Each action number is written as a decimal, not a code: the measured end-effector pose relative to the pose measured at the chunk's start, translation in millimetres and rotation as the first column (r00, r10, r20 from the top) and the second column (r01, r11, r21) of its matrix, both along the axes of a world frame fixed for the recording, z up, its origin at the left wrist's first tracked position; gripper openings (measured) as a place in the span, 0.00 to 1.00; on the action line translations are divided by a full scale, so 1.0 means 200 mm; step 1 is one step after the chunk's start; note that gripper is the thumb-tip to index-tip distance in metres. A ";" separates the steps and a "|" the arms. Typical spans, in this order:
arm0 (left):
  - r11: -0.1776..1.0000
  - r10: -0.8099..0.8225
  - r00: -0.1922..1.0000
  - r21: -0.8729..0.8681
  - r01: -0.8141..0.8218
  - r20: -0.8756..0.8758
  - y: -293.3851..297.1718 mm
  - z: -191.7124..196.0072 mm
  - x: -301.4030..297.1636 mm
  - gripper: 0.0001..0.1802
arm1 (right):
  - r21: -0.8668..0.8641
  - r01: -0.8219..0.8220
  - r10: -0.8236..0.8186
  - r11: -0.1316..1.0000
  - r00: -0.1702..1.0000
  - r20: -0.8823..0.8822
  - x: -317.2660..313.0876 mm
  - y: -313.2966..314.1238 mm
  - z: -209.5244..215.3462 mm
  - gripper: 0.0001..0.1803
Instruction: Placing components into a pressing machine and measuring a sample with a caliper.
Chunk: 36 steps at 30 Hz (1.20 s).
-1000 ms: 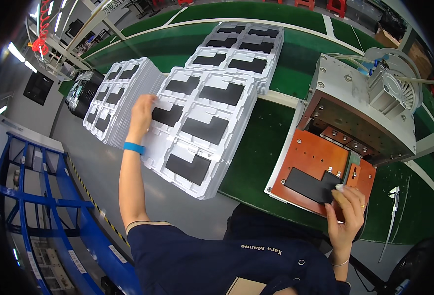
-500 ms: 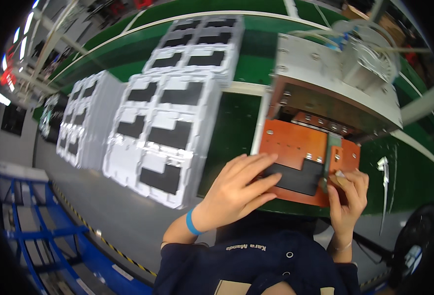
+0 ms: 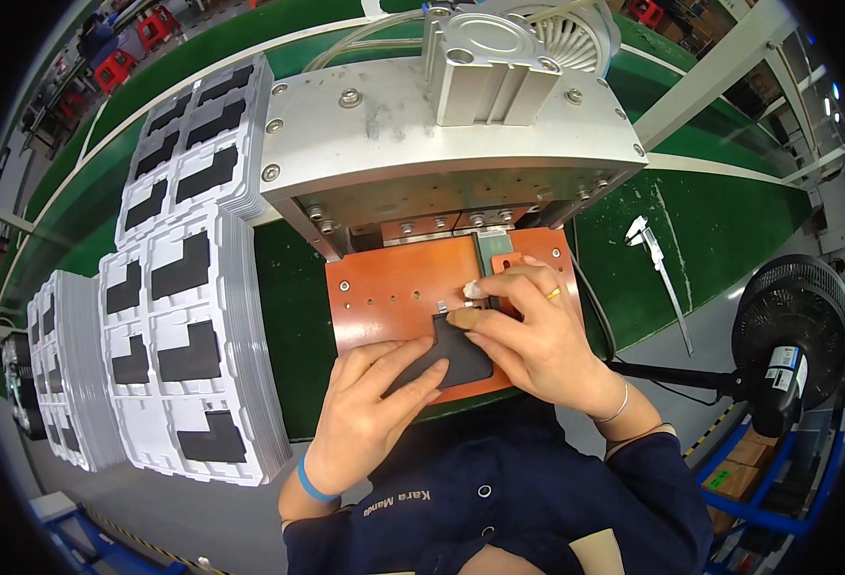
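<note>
A flat black L-shaped battery cell with small metal tabs at its upper edge lies on an orange fixture plate. My left hand lies over the cell's left part, thumb and fingers closed about it and hiding that end. Bent over the cell's upper right part, my right hand is closed, its fingertips at the cell's edge by the tabs. Two of its fingertips wear pale coverings. Beside these fingers a green strip runs into the metal press standing over the plate's far side.
White trays holding more black L-shaped cells stand in stacks at the left. A caliper lies on the green bench to the right. Farther right are a black fan and a blue rack.
The view has swung right, so the press and plate now sit mid-picture. My left hand has closed in on the cell. My right hand has shifted from the plate's right side to the cell's tabs.
</note>
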<state>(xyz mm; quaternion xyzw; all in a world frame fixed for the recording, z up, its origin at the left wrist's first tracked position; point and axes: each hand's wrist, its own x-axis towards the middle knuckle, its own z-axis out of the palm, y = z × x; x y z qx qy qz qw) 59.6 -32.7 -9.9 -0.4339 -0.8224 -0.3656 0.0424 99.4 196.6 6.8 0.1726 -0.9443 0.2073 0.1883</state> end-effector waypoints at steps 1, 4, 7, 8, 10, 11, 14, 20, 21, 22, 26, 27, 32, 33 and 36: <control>1.000 0.000 1.000 0.004 0.000 0.005 0.00 0.00 0.00 0.23 | -0.002 -0.020 0.021 1.000 0.999 0.030 -0.01 0.00 -0.02 0.11; 1.000 -0.012 1.000 0.000 0.012 0.011 -0.01 0.00 -0.01 0.23 | 0.102 0.021 -0.024 0.995 0.999 0.022 -0.01 -0.04 0.00 0.11; 1.000 -0.026 1.000 -0.001 0.026 0.016 -0.01 -0.01 -0.02 0.24 | 0.184 0.029 -0.032 0.982 0.999 0.012 -0.01 -0.04 -0.01 0.13; 0.999 -0.033 0.999 0.002 0.033 0.008 -0.01 -0.01 -0.02 0.22 | 0.186 0.040 -0.041 0.982 0.999 0.001 -0.01 -0.04 -0.02 0.13; 0.999 -0.046 0.999 0.009 0.046 -0.007 -0.01 -0.02 -0.02 0.19 | 0.189 0.064 -0.061 0.980 0.998 -0.020 -0.02 -0.05 -0.03 0.15; 0.999 -0.034 0.999 0.006 0.034 0.006 -0.01 -0.02 -0.02 0.21 | 0.151 0.107 -0.108 0.983 0.994 -0.004 -0.03 -0.06 -0.03 0.15; 1.000 -0.013 0.999 -0.002 0.013 0.033 -0.01 -0.01 -0.01 0.24 | 0.067 0.154 -0.154 0.986 0.988 -0.009 -0.03 -0.07 -0.02 0.14; 1.000 -0.027 0.999 0.007 0.027 0.027 -0.01 -0.02 -0.02 0.22 | 0.113 0.032 -0.031 0.993 0.999 -0.014 -0.03 -0.04 -0.05 0.13; 0.999 -0.034 0.999 0.014 0.033 0.018 -0.01 -0.02 -0.03 0.21 | 0.133 0.038 -0.038 0.990 0.999 -0.007 -0.03 -0.04 -0.05 0.13; 0.999 -0.041 0.999 0.020 0.040 0.010 -0.01 -0.02 -0.03 0.19 | 0.153 0.045 -0.045 0.987 0.999 0.000 -0.03 -0.04 -0.05 0.13; 1.000 -0.029 1.000 0.011 0.029 -0.002 -0.01 -0.02 -0.02 0.19 | -0.074 0.100 -0.098 0.992 0.995 0.033 -0.05 -0.04 -0.02 0.15; 1.000 -0.028 1.000 0.012 0.028 0.003 -0.01 -0.02 -0.02 0.19 | -0.165 0.052 -0.054 0.985 0.999 -0.005 -0.04 0.00 -0.04 0.16; 0.999 -0.029 1.000 0.014 0.029 0.010 -0.01 -0.02 -0.02 0.18 | -0.273 0.026 -0.013 0.962 0.999 0.051 0.01 0.02 -0.06 0.17; 0.999 -0.029 1.000 0.015 0.029 0.010 -0.01 -0.03 -0.02 0.18 | -0.216 0.005 0.003 0.976 0.999 0.039 0.00 0.02 -0.06 0.16; 0.999 -0.036 0.999 0.014 0.036 0.012 -0.01 -0.03 -0.02 0.18 | -0.037 -0.033 0.034 0.999 0.999 0.015 0.00 0.01 -0.04 0.13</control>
